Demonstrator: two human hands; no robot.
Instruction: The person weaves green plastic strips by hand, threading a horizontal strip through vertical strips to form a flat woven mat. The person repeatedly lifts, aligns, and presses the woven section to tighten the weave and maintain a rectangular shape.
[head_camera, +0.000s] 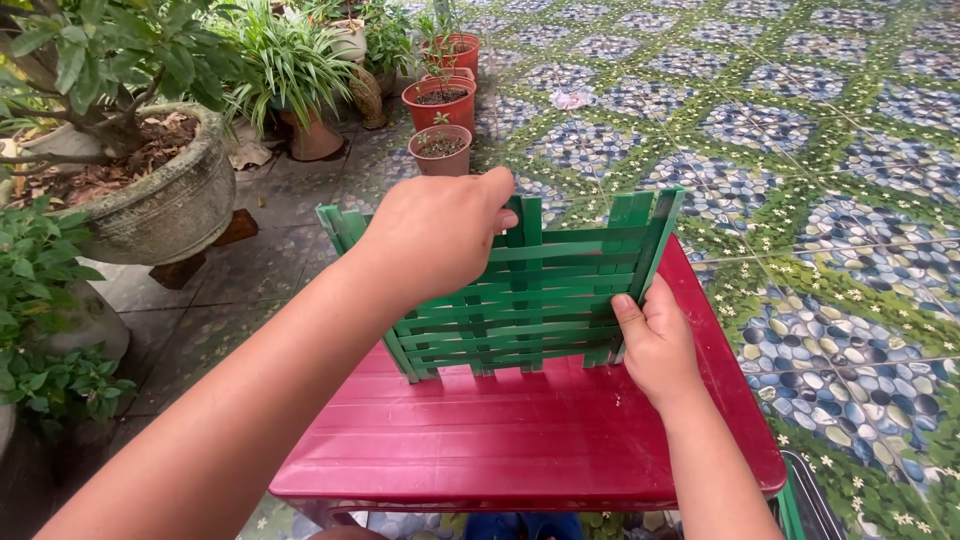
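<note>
A green lattice panel (545, 290) made of flat crossed strips stands upright on a dark red plastic table (500, 440). My left hand (435, 235) reaches over the top edge of the panel and grips it near its left half. At the panel's lower right edge, my right hand (655, 340) steadies the outer upright strip, thumb on the near side. Both forearms come in from the bottom of the view.
Several terracotta pots (441, 150) with small plants stand on the floor beyond the table. A large stone planter (165, 205) with a tree sits at left, leafy plants (40, 300) below it. Patterned pebble-print tiles (800, 150) cover the floor at right.
</note>
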